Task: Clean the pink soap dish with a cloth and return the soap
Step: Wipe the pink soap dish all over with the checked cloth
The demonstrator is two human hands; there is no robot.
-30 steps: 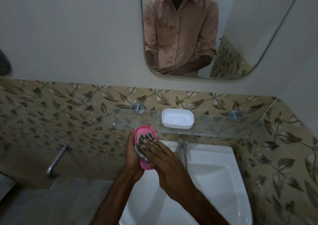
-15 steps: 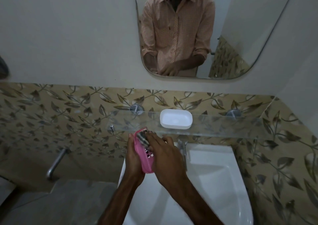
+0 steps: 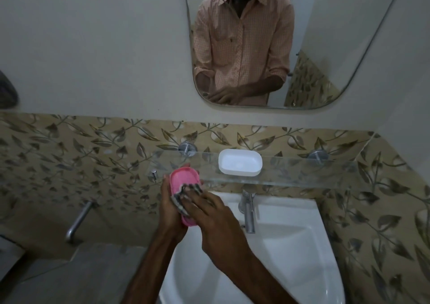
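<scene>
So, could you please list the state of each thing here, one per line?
pink soap dish: held in the air, tilted, over the sink's left edge
cloth: pressed against the dish
left hand: gripping the dish
right hand: pressing the cloth
white dish: resting on the shelf, no soap visible
glass shelf: mounted on the wall
tap: no water running
sink: looks dry

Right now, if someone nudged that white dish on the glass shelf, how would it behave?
The white dish looks like thin plastic and shows nothing in it, so it is probably light. It sits flat on the smooth glass shelf, so a push would likely slide it rather than tip it. It stands near the front edge, so it might drop into the sink.
</scene>
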